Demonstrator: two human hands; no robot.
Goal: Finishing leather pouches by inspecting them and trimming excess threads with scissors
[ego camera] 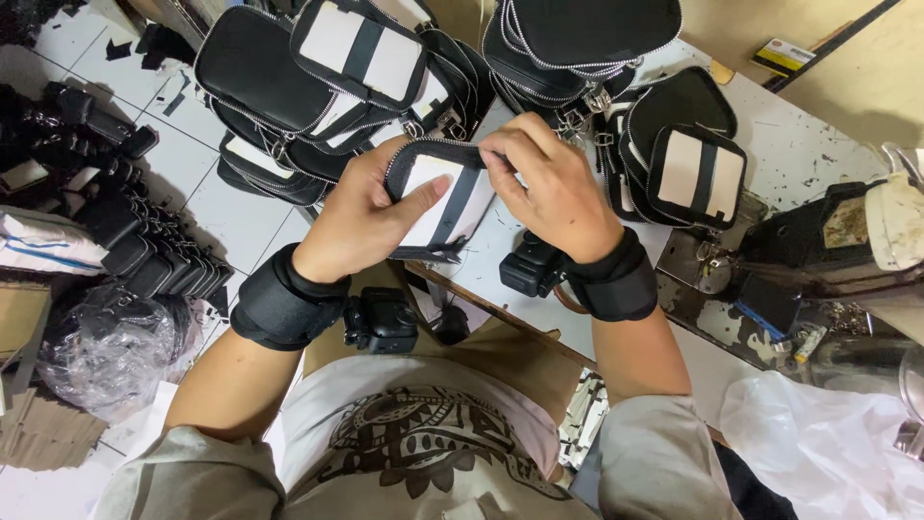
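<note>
A small black-and-white zippered pouch piece (452, 207) is held up between both hands above the edge of a white worktable (799, 144). My left hand (371, 207) grips its left side, thumb lying across the white panel. My right hand (549, 183) pinches its top edge at the zipper. Both wrists wear black bands with small black cameras hanging beneath. Several finished black pouches with white panels (356, 48) are stacked on the table just beyond my hands, and one more pouch (698, 173) lies to the right.
A sewing machine (847, 236) stands at the right edge of the table. Rows of black pouches (144, 241) sit on the tiled floor at left, beside a clear plastic bag (106, 347). A white plastic bag (828, 453) lies at lower right.
</note>
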